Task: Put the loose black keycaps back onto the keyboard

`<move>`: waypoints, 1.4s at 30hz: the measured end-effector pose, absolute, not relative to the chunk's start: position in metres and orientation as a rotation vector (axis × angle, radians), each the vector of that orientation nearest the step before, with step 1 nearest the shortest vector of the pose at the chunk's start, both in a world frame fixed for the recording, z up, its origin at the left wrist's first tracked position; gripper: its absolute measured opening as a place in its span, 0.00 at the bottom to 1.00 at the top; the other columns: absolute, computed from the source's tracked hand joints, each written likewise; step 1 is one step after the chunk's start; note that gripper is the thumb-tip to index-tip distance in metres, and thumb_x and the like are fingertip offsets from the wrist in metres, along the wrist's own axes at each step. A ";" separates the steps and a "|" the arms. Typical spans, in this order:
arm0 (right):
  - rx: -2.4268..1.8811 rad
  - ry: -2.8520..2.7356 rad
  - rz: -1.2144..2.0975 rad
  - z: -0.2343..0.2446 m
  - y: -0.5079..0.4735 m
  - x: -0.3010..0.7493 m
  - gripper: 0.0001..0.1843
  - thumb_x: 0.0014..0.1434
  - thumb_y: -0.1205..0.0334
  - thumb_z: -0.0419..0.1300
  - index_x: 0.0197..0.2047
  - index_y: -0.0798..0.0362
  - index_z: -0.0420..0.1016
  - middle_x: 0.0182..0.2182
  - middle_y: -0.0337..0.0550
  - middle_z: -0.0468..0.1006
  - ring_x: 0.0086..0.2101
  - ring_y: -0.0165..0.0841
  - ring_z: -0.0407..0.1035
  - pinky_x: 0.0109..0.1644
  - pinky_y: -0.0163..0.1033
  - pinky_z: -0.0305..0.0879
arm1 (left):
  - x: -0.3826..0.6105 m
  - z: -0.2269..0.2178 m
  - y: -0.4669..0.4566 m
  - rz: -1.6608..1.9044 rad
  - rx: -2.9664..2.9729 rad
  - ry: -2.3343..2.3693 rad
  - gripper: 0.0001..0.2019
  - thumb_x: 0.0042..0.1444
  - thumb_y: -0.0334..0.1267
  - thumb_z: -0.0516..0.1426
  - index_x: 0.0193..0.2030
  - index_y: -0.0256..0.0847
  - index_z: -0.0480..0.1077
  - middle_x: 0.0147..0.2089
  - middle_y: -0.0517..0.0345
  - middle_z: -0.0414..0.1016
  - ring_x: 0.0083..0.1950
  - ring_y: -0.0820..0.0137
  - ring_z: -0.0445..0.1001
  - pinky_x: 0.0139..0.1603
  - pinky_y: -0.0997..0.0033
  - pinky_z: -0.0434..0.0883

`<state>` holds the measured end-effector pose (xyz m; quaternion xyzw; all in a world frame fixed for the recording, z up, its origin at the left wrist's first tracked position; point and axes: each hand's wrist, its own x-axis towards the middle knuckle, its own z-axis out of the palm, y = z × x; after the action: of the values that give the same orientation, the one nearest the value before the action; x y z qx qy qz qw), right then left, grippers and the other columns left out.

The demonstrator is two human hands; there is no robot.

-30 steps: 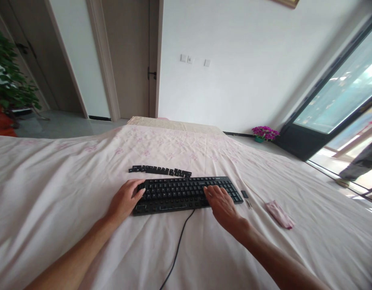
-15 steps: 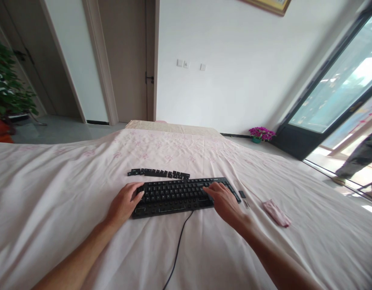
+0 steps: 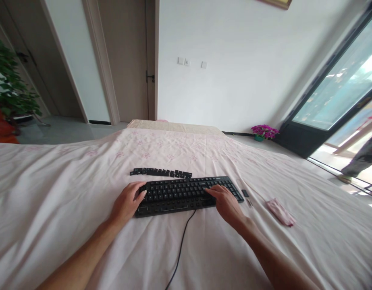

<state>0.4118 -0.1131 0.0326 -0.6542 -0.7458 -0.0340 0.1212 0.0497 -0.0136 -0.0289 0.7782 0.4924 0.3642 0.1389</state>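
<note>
A black computer keyboard [image 3: 176, 192] lies on the bedsheet in front of me, its lower rows without keycaps. My left hand [image 3: 129, 199] is closed round its left end, with the thumb over the edge of the keys. Across the right part lies my right hand [image 3: 223, 199], fingers bent and thumb reaching left onto the keys; its fingertips are partly hidden. Loose black keycaps [image 3: 158, 172] form an uneven row just beyond the keyboard. Right of the keyboard is a small dark tool with thin metal prongs [image 3: 246, 195]. A black cable [image 3: 181, 245] runs from the keyboard towards me.
A folded pink cloth [image 3: 281, 212] lies at the right on the pale flowered sheet [image 3: 216, 249]. Beyond the bed are a closed door [image 3: 125, 60], a pot of purple flowers [image 3: 264, 132] and a glass door [image 3: 333, 92]. A person's leg [image 3: 362, 159] shows at the far right.
The whole view has shifted slightly, so things appear a little farther right. Both hands keep nearly the same places on the keyboard.
</note>
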 end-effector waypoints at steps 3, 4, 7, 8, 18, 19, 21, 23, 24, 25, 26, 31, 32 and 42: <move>-1.914 -2.117 -0.117 0.029 -0.115 0.416 0.31 0.54 0.78 0.45 0.56 0.44 0.72 0.47 0.42 0.74 0.43 0.35 0.65 0.49 0.39 0.60 | 0.050 -0.028 -0.014 1.053 2.253 1.420 0.16 0.60 0.43 0.50 0.52 0.44 0.68 0.53 0.54 0.71 0.55 0.63 0.69 0.59 0.59 0.66; -1.924 -2.096 -0.147 0.029 -0.115 0.419 0.31 0.54 0.77 0.45 0.56 0.45 0.72 0.48 0.42 0.73 0.45 0.36 0.65 0.50 0.40 0.60 | 0.050 -0.028 -0.014 1.051 2.254 1.420 0.16 0.60 0.43 0.50 0.52 0.44 0.68 0.53 0.54 0.71 0.56 0.64 0.69 0.59 0.59 0.66; -2.020 -1.959 -0.289 0.029 -0.112 0.437 0.27 0.58 0.72 0.47 0.57 0.45 0.70 0.53 0.43 0.71 0.49 0.40 0.63 0.53 0.43 0.59 | 0.050 -0.027 -0.016 1.049 2.255 1.418 0.16 0.61 0.45 0.49 0.52 0.44 0.68 0.54 0.54 0.71 0.56 0.64 0.69 0.59 0.60 0.66; -2.077 -1.883 -0.339 0.028 -0.110 0.445 0.25 0.60 0.69 0.47 0.58 0.46 0.69 0.54 0.44 0.70 0.51 0.41 0.62 0.54 0.44 0.58 | 0.050 -0.026 -0.016 1.045 2.259 1.418 0.17 0.61 0.45 0.49 0.53 0.44 0.68 0.54 0.54 0.70 0.56 0.64 0.68 0.59 0.60 0.66; -2.379 -1.520 -0.063 -0.001 -0.094 0.486 0.27 0.66 0.55 0.41 0.64 0.56 0.60 0.59 0.52 0.65 0.54 0.43 0.64 0.55 0.46 0.60 | 0.047 -0.019 -0.023 0.826 2.402 1.323 0.38 0.49 0.58 0.59 0.65 0.45 0.57 0.65 0.47 0.57 0.63 0.53 0.60 0.62 0.49 0.61; -2.372 -1.522 -0.075 -0.001 -0.094 0.486 0.27 0.66 0.54 0.42 0.64 0.56 0.60 0.58 0.53 0.66 0.54 0.43 0.64 0.55 0.46 0.60 | 0.047 -0.020 -0.023 0.808 2.403 1.332 0.39 0.48 0.58 0.59 0.65 0.45 0.56 0.66 0.46 0.56 0.64 0.52 0.58 0.63 0.49 0.60; -2.339 -1.543 -0.178 0.001 -0.096 0.483 0.27 0.65 0.54 0.44 0.63 0.56 0.61 0.58 0.52 0.67 0.54 0.45 0.63 0.56 0.48 0.59 | 0.048 -0.021 -0.024 0.782 2.407 1.348 0.41 0.46 0.59 0.60 0.65 0.46 0.56 0.67 0.46 0.54 0.65 0.51 0.57 0.63 0.48 0.60; -2.256 -1.602 -0.321 0.005 -0.100 0.475 0.26 0.64 0.52 0.48 0.61 0.53 0.65 0.59 0.50 0.66 0.56 0.46 0.60 0.58 0.50 0.57 | 0.048 -0.021 -0.024 0.776 2.415 1.354 0.41 0.46 0.59 0.60 0.65 0.47 0.56 0.67 0.46 0.54 0.65 0.51 0.57 0.63 0.48 0.60; -2.196 -1.650 -0.371 0.008 -0.102 0.469 0.25 0.63 0.52 0.50 0.60 0.50 0.66 0.59 0.47 0.65 0.57 0.46 0.58 0.59 0.50 0.56 | 0.049 -0.021 -0.025 0.780 2.421 1.354 0.41 0.46 0.58 0.60 0.65 0.47 0.56 0.67 0.47 0.54 0.65 0.51 0.57 0.63 0.49 0.60; -2.130 -1.712 -0.389 0.010 -0.104 0.463 0.24 0.62 0.52 0.52 0.59 0.48 0.67 0.59 0.45 0.65 0.58 0.45 0.57 0.59 0.50 0.55 | 0.049 -0.021 -0.025 0.785 2.427 1.353 0.40 0.47 0.57 0.60 0.65 0.47 0.56 0.67 0.47 0.54 0.65 0.52 0.57 0.63 0.49 0.60; -2.066 -1.776 -0.379 0.012 -0.105 0.456 0.24 0.60 0.52 0.54 0.58 0.46 0.68 0.59 0.43 0.66 0.58 0.44 0.57 0.59 0.50 0.55 | 0.049 -0.021 -0.025 0.791 2.433 1.355 0.40 0.47 0.57 0.60 0.65 0.47 0.56 0.67 0.47 0.54 0.65 0.52 0.57 0.63 0.50 0.60; -1.912 -1.957 -0.247 0.015 -0.106 0.430 0.27 0.54 0.55 0.61 0.58 0.45 0.68 0.56 0.42 0.69 0.57 0.45 0.57 0.58 0.52 0.56 | 0.049 -0.023 -0.025 0.797 2.439 1.388 0.37 0.49 0.55 0.60 0.64 0.45 0.57 0.67 0.47 0.54 0.65 0.54 0.58 0.64 0.52 0.60; -1.908 -1.974 -0.224 0.016 -0.105 0.428 0.27 0.53 0.55 0.62 0.58 0.45 0.69 0.56 0.43 0.70 0.57 0.45 0.57 0.57 0.52 0.57 | 0.049 -0.024 -0.024 0.792 2.439 1.393 0.37 0.49 0.55 0.59 0.64 0.45 0.58 0.67 0.47 0.54 0.65 0.54 0.58 0.64 0.52 0.60; -1.878 -2.041 -0.282 0.021 -0.101 0.422 0.21 0.54 0.56 0.63 0.52 0.45 0.74 0.51 0.43 0.74 0.52 0.43 0.63 0.54 0.49 0.58 | 0.046 -0.032 -0.020 0.834 2.432 1.396 0.32 0.52 0.54 0.57 0.62 0.47 0.61 0.66 0.50 0.56 0.64 0.56 0.60 0.63 0.53 0.61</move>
<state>0.4217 -0.1014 0.0213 -0.6633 -0.7205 -0.0997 0.1759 0.0458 -0.0200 -0.0321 0.8264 0.4743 0.2835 0.1080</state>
